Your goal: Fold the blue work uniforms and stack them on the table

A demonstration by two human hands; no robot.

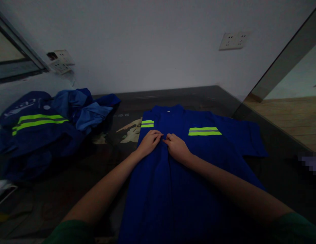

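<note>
A blue work jacket [203,169] with yellow-green and grey reflective strips lies spread out, its collar toward the wall. My left hand [149,142] rests on the upper front, its fingers closed at the edge of the front opening. Close beside it, my right hand [177,146] pinches the cloth on the other side of that opening. The fingertips of both hands almost meet. Any fastener between them is too small and dark to make out. One sleeve [249,135] reaches out to the right; the left one does not show.
A heap of blue garments [45,135] with reflective strips lies at the left of the dark table [206,93]. The table stands against a white wall with sockets [233,41]. A pale flat object [3,189] sits at the near left. Wooden floor shows right.
</note>
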